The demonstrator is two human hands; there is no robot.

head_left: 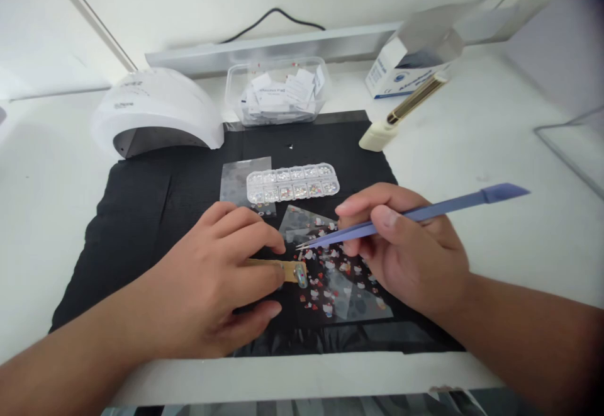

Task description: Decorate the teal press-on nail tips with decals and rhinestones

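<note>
While pinching: left hand [212, 284] grips wooden stick [276, 269].
Right hand [406, 246]: pinches purple tweezers [425, 214], tips just above stick's end.
Beneath: sticker sheet [340, 284].

On the black mat [141, 214] near the worktop's front edge, the left hand [212, 284] pinches a stick [278, 269] carrying a nail tip [301, 274]. The right hand [406, 246] holds purple tweezers [425, 214], tips just above a sticker sheet [340, 284]. A gem box [292, 183] lies mid-mat; a nail lamp [155, 114] sits at the mat's back left corner.
</note>
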